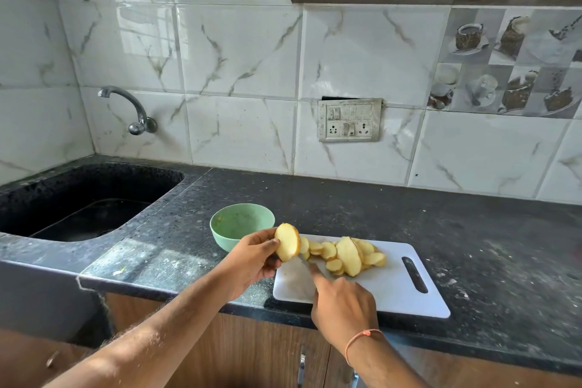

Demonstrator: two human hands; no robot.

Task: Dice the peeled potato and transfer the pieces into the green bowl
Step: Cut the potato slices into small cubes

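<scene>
There is one view only, from the person's head, standing close at the dark counter (409, 214) and looking forward and down. It faces the tiled wall (239, 72), with the sink (78, 198) off to the left and the white cutting board (390, 287) near the bottom, within arm's reach.

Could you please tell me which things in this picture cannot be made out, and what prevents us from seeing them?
Head view, the only one:
- Knife: handle hidden inside the right hand; blade blurred, its edge unclear.
- Green bowl: near side covered by the left hand and the potato piece it holds.
- Potato slices: overlapping pile on the cutting board, count unclear.
- Sink: dark, contents unreadable.
</scene>
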